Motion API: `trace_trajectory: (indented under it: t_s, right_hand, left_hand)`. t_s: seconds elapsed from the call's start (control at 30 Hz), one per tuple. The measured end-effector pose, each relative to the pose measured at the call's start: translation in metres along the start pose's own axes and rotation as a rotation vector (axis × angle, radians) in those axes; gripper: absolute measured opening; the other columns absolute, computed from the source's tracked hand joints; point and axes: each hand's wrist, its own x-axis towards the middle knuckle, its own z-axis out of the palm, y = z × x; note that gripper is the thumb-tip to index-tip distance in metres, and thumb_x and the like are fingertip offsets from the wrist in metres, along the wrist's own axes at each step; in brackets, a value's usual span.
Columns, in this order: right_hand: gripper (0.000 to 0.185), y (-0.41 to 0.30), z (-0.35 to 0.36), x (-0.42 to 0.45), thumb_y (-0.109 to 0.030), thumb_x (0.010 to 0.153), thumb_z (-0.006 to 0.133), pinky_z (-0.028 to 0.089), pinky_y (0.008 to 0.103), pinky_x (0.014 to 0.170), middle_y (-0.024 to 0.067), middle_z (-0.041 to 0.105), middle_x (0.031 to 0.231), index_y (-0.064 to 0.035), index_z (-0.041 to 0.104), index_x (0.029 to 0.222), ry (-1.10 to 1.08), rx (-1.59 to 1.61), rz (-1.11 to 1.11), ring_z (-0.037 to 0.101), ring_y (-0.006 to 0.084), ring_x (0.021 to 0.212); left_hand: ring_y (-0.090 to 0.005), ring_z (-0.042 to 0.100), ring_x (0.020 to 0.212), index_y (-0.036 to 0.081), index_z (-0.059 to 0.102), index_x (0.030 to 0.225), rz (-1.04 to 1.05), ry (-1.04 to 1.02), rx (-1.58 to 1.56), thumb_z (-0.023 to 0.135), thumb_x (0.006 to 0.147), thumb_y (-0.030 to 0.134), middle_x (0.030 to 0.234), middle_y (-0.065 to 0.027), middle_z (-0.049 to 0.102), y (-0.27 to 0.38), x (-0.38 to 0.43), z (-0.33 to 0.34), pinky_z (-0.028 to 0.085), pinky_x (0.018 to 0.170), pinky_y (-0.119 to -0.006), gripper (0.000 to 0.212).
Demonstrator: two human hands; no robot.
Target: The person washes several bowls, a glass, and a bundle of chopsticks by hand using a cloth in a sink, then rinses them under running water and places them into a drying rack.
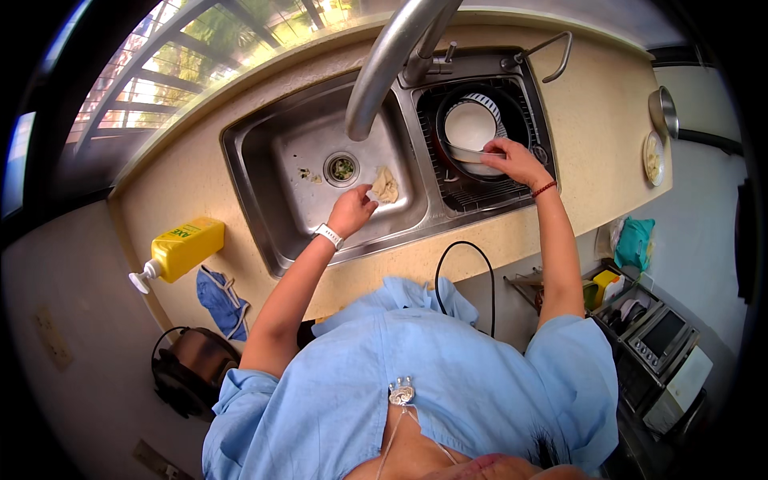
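My left hand (353,210) hovers over the left sink basin (300,138), its fingers apart and holding nothing. Just right of its fingertips a crumpled beige cloth (385,185) lies on the basin floor. Green food scraps fill the drain strainer (342,170), and a few more bits lie beside it. Over the right basin, my right hand (510,161) pinches the rim of a clear bowl (471,154). That bowl leans among a white bowl (470,126) and a striped bowl (487,103) inside a dark round pan (517,114). The pan sits on a black wire rack (474,195).
A curved metal faucet (375,72) arches over the left basin. At left on the counter are a yellow AXE pump bottle (187,249) and a blue cloth (221,303). A metal bowl (663,113) and a small ribbed dish (654,158) stand at the right end. A black cable (492,282) loops before me.
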Motion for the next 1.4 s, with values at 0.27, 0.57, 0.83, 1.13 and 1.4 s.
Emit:
trace_trajectory:
  t_s: [0.27, 0.57, 0.83, 1.13, 1.4]
  right_hand:
    - [0.080, 0.041, 0.003, 0.082, -0.047, 0.071, 0.079, 0.049, 0.0397, 0.094, 0.0296, 0.060, 0.118, 0.0083, 0.051, 0.122, 0.160, -0.039, 0.289, 0.061, 0.0381, 0.109]
    - [0.071, 0.077, 0.031, 0.112, -0.025, 0.075, 0.072, 0.047, 0.0419, 0.097, 0.0313, 0.060, 0.118, 0.0048, 0.041, 0.132, 0.180, 0.157, 0.482, 0.059, 0.0408, 0.112]
    - [0.064, 0.073, 0.007, 0.103, -0.014, 0.074, 0.062, 0.046, 0.0426, 0.097, 0.0326, 0.060, 0.116, 0.0045, 0.042, 0.131, 0.162, 0.120, 0.377, 0.058, 0.0425, 0.113]
    - [0.061, 0.070, -0.006, 0.075, -0.015, 0.075, 0.065, 0.048, 0.0384, 0.094, 0.0291, 0.062, 0.116, 0.0055, 0.045, 0.129, 0.248, 0.330, 0.329, 0.061, 0.0378, 0.110]
    - [0.057, 0.025, -0.009, 0.035, -0.016, 0.079, 0.068, 0.046, 0.0364, 0.094, 0.0235, 0.062, 0.116, 0.0031, 0.047, 0.128, 0.330, 0.569, 0.215, 0.061, 0.0326, 0.111]
  left_hand:
    - [-0.0319, 0.067, 0.087, -0.002, 0.053, 0.130, 0.249, 0.116, -0.040, 0.066, 0.085, 0.016, 0.107, -0.0217, 0.064, 0.103, 0.074, 0.011, 0.053, 0.080, -0.039, 0.050]
    - [-0.0377, 0.061, 0.104, 0.017, 0.036, 0.144, 0.391, 0.031, 0.255, 0.065, 0.081, 0.009, 0.136, -0.0122, 0.048, 0.168, 0.111, 0.033, 0.052, 0.086, -0.044, 0.069]
    - [-0.0361, 0.064, 0.096, 0.010, 0.054, 0.125, 0.373, 0.036, 0.358, 0.063, 0.083, 0.009, 0.132, -0.0124, 0.049, 0.157, 0.123, 0.046, 0.053, 0.080, -0.045, 0.043]
    - [-0.0350, 0.064, 0.091, 0.005, 0.055, 0.121, 0.525, 0.145, 0.192, 0.066, 0.083, 0.013, 0.127, -0.0145, 0.050, 0.150, 0.117, 0.048, 0.054, 0.078, -0.043, 0.040]
    - [-0.0295, 0.052, 0.119, -0.002, -0.001, 0.151, 0.084, -0.108, -0.742, 0.087, 0.067, 0.033, 0.146, -0.0290, 0.031, 0.166, 0.109, 0.015, 0.045, 0.100, -0.036, 0.127]
